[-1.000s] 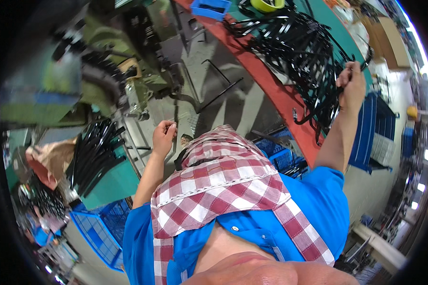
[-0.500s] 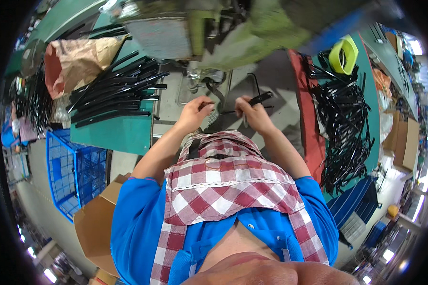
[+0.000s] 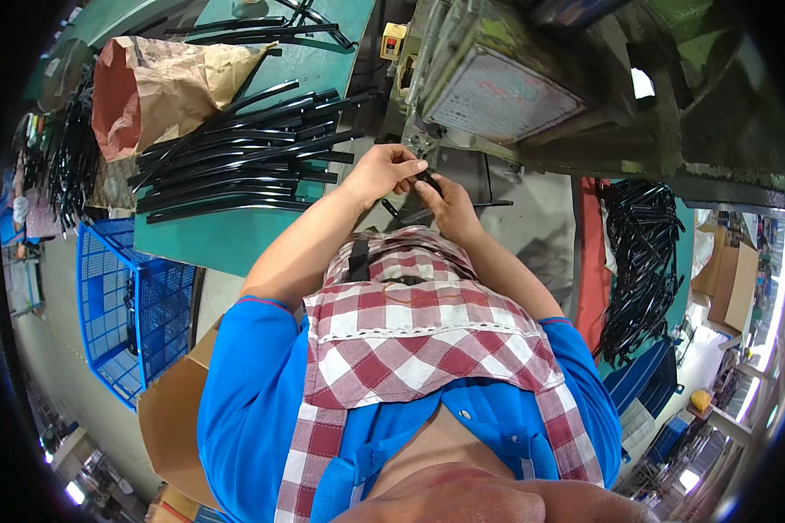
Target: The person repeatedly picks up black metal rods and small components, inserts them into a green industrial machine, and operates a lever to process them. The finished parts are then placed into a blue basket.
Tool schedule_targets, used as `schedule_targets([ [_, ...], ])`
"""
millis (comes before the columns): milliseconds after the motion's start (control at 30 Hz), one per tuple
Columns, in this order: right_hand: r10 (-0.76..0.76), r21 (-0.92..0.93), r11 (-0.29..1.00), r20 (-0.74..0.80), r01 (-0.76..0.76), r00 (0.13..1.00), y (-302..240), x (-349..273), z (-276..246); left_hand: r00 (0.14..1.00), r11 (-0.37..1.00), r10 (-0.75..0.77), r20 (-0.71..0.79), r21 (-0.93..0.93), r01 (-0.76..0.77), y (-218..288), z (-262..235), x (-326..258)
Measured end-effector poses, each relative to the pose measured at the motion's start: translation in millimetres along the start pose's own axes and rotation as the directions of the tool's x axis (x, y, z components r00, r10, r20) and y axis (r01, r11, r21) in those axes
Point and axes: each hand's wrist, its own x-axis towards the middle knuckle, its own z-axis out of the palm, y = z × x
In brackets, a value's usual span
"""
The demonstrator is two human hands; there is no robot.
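Note:
My left hand (image 3: 382, 177) and my right hand (image 3: 450, 207) meet in front of the machine, their fingers closed on a small dark piece (image 3: 426, 179) between them. The fingertips cover most of it, so its exact kind is unclear. Just below the left fingers shows the short end of a black bar (image 3: 390, 207); I cannot tell whether it belongs to the held piece. Beyond the right hand, a thin black L-shaped rod (image 3: 497, 203) lies on the grey machine table (image 3: 541, 209).
The green machine (image 3: 506, 96) hangs over the far side. Black tubes (image 3: 235, 157) are heaped on the left green bench, beside a brown paper sack (image 3: 170, 91). More black parts (image 3: 641, 270) lie right, past a red edge (image 3: 591, 261). A blue crate (image 3: 161, 305) and cardboard box (image 3: 170, 418) stand lower left.
My hands were apart, the right one gripping a black handle-like piece; now they have come together around a dark piece. The view has swung, shifting the machine to the right.

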Motion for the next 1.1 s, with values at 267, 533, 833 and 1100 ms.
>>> schedule_targets([
  [267, 0.05, 0.329, 0.943, 0.024, -0.055, 0.998, -12, 11, -10, 0.961, 0.969, 0.227, -0.159, 0.14, -0.206, 26, 18, 19],
  [533, 0.007, 0.233, 0.972, -0.124, 0.023, 0.992, -27, -8, -21, 0.986, 0.978, 0.143, -0.09, -0.14, -0.155, 32, 20, 4],
  [833, 0.013, 0.197, 0.98, -0.084, 0.003, 0.996, -18, -3, -21, 0.989, 0.993, 0.117, -0.094, 0.02, -0.116, 25, 20, 9],
  [1100, 0.123, 0.275, 0.954, 0.008, -0.121, 0.992, 5, 8, -20, 0.952, 0.959, 0.231, -0.202, 0.214, -0.187, -3, 14, 3],
])
